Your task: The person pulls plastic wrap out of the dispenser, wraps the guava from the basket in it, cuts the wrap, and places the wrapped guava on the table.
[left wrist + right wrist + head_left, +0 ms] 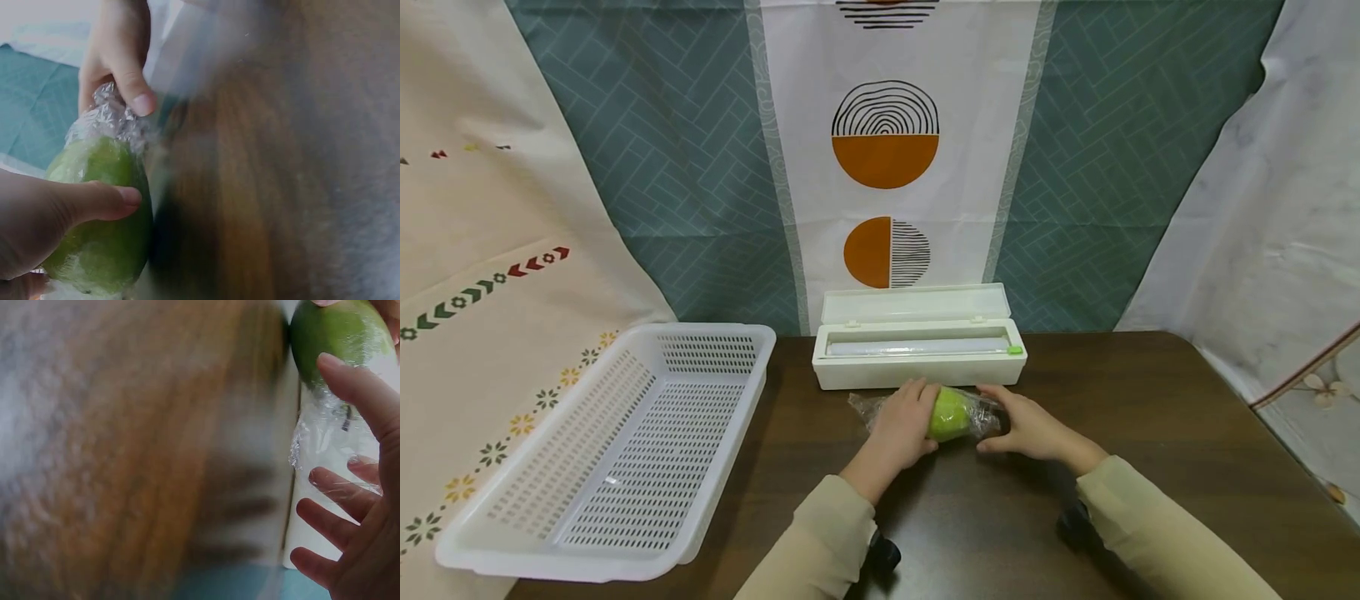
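A green, mango-like fruit (950, 414) wrapped in clear plastic film lies sideways at the middle of the table. My left hand (904, 423) grips it from the left, the thumb (106, 201) laid across its side in the left wrist view. Loose crinkled film (985, 414) sticks out from the fruit's right end, and another tail of film shows beyond my left hand. Around that right end is my right hand (1028, 429), its thumb and fingers well apart. Spread fingers (331, 522) beside the gathered film (322, 428) appear in the right wrist view.
Just behind the fruit stands a white cling-film dispenser (917, 371), lid raised, a film roll (917, 347) inside and a green slider (1015, 350) at its right. A white perforated basket (700, 500) sits on the left of the brown table (1150, 400). Patterned cloths hang behind.
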The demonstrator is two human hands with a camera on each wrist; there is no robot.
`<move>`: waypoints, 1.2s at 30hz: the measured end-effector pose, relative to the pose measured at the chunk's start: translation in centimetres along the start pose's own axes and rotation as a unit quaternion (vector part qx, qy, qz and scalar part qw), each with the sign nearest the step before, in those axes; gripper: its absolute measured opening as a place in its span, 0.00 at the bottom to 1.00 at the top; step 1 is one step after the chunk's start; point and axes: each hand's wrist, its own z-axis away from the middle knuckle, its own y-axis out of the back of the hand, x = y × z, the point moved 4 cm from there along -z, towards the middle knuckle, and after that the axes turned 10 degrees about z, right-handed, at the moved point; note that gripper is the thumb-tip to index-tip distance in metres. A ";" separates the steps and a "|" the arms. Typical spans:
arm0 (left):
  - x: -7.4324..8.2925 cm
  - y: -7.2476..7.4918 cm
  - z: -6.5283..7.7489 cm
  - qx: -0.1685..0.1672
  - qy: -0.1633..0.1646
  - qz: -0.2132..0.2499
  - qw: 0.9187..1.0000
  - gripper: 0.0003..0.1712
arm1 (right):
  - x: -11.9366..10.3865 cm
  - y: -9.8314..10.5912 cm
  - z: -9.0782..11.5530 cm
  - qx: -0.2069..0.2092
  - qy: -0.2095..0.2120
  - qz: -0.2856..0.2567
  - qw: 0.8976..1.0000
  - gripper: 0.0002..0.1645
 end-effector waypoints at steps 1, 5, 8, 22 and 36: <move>-0.1 0.1 -0.1 -0.003 0.001 0.007 1.000 0.49 | 0.1 -0.1 -0.1 0.000 -0.002 -0.001 1.000 0.55; -0.4 0.1 -0.3 -0.009 0.003 0.032 0.999 0.49 | 0.3 -0.5 -0.4 0.003 -0.010 0.012 1.000 0.46; -0.6 0.2 -0.4 -0.007 0.001 0.046 0.999 0.48 | 0.3 -0.6 -0.6 0.008 -0.018 0.023 1.000 0.35; -1.1 0.2 -0.6 -0.023 0.021 0.083 0.996 0.47 | 0.1 -0.3 -0.6 0.026 -0.027 0.043 0.998 0.06; -1.3 0.2 -0.8 -0.032 0.025 0.095 0.995 0.47 | -1.2 1.0 0.3 0.117 0.017 -0.092 0.989 0.14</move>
